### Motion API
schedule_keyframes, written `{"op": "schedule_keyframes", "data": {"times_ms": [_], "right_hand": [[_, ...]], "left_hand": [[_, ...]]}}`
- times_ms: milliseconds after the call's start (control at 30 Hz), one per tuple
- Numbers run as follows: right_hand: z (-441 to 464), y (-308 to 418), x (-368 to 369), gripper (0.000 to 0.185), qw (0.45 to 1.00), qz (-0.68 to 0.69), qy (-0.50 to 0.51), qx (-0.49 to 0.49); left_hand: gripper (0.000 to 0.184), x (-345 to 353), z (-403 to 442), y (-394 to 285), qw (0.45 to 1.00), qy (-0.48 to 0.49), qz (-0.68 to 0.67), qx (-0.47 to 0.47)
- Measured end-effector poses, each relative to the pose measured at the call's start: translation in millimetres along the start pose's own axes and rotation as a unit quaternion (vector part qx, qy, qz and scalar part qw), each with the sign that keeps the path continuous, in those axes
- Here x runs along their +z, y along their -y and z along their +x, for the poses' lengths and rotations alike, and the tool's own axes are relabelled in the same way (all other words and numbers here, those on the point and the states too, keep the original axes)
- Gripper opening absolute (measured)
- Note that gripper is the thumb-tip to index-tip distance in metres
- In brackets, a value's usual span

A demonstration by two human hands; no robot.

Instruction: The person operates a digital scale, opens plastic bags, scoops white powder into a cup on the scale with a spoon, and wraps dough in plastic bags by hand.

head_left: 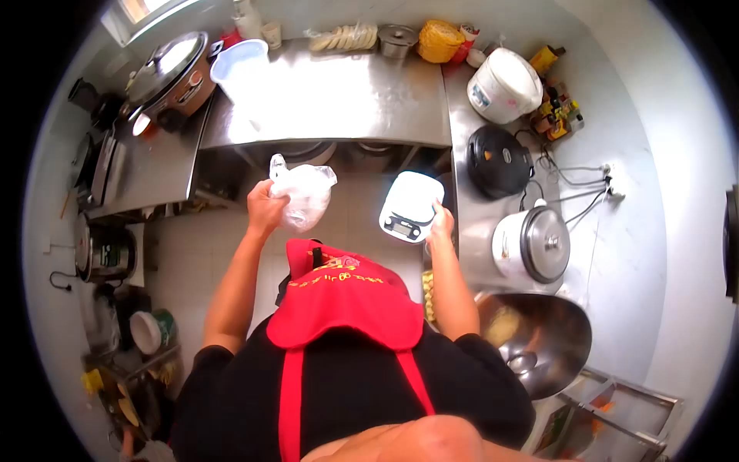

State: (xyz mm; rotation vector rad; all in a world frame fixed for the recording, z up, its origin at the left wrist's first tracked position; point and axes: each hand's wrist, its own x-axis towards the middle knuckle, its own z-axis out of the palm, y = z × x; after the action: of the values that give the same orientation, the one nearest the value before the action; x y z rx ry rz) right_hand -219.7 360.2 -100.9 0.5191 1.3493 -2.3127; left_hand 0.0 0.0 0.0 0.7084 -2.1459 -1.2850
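My left hand [267, 208] is closed around the gathered side of a clear plastic bag [304, 196] with something whitish inside. The bag hangs in the air in front of the steel table. On the other side, my right hand [440, 222] grips the right edge of a white digital kitchen scale [411, 206]. The scale's small display and buttons face up at its lower end, and nothing rests on its plate. Bag and scale are held apart, above the floor.
A steel table [331, 96] spans the front, with a bluish-white plastic container [239, 65] at its left. On the right counter stand a white cooker [504, 86], a black round appliance [498, 162], a lidded rice cooker [533, 244] and a large metal bowl [550, 339].
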Motion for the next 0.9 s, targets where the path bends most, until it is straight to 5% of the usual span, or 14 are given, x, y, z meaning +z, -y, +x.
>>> {"op": "schedule_keyframes", "data": {"times_ms": [67,100,167,300,633,767,833,900], "right_hand": [[7.7,-0.5,-6.4,0.028,0.998,-0.036,-0.048,-0.014],[117.7,25.6,86.2,0.026,0.998,-0.035,-0.029,-0.037],[129.5,1.3,68.0,0.026,0.995,-0.079,-0.053,-0.007],[246.0,24.3,126.0,0.028,0.998,-0.035,-0.044,-0.007],[406.9,51.0,225.4,0.045,0.977,-0.211,0.01,0.002],[436.7,60.3,248.9,0.058,0.903,-0.426,0.016,-0.049],[435.2,72.3,242.3,0.052,0.739,-0.667,0.057,-0.077],[428.8,63.7,223.5,0.054,0.705,-0.696,0.075,-0.114]], "left_hand": [[0.028,12.2,-3.8,-19.6,1.0,0.013,0.016,-0.003],[0.028,35.3,135.7,-26.5,1.0,0.012,0.016,0.019],[0.024,53.8,140.5,-12.8,0.997,0.074,0.009,-0.009],[0.018,113.3,257.1,8.4,0.991,0.091,0.094,0.032],[0.021,190.8,425.6,64.4,0.966,0.149,0.2,0.067],[0.02,193.2,446.8,83.6,0.963,0.122,0.224,0.084],[0.021,196.2,446.3,84.7,0.961,0.128,0.238,0.061],[0.023,199.6,442.5,83.0,0.945,0.109,0.305,0.052]]}}
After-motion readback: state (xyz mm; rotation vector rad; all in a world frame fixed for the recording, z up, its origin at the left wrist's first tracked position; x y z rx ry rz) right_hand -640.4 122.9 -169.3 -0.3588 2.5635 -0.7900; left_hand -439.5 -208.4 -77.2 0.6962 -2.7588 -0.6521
